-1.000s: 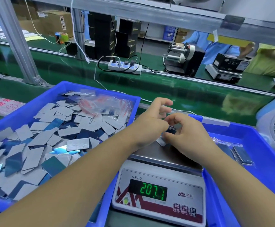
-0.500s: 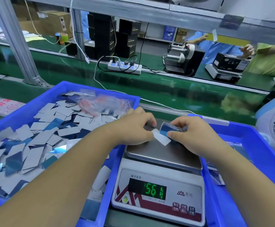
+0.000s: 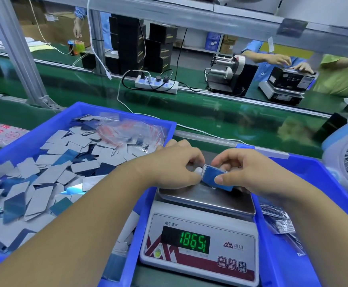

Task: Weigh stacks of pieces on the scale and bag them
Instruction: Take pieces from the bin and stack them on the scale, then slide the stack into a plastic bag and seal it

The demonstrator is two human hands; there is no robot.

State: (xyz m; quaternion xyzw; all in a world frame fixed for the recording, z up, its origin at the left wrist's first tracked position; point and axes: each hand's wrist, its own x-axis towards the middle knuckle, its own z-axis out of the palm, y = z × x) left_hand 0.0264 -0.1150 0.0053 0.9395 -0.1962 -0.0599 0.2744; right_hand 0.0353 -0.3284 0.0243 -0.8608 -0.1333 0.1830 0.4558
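— Fingers first: where are they? From the head camera, the right hand has its thumb and fingertips curled round the far end of the stack of pieces, and the left hand pinches the near-left end, something white showing between its fingertips.

— And the stack itself?

— Tilted, blue face up, its lower edge on or just above the steel pan of the scale; I can't tell whether it rests fully. Green digits show on the display, likely with the hands adding load.

— How will it handle?

— Thin, stiff, glossy cards, I'd judge: light singly, prone to sliding apart as a pile. Best squeezed across the short ends, as now, so the layers stay square.

— Anything else in that view?

— Loose pieces fill the blue bin on the left, with clear bags at its far end; filled bags lie in the right-hand tray.
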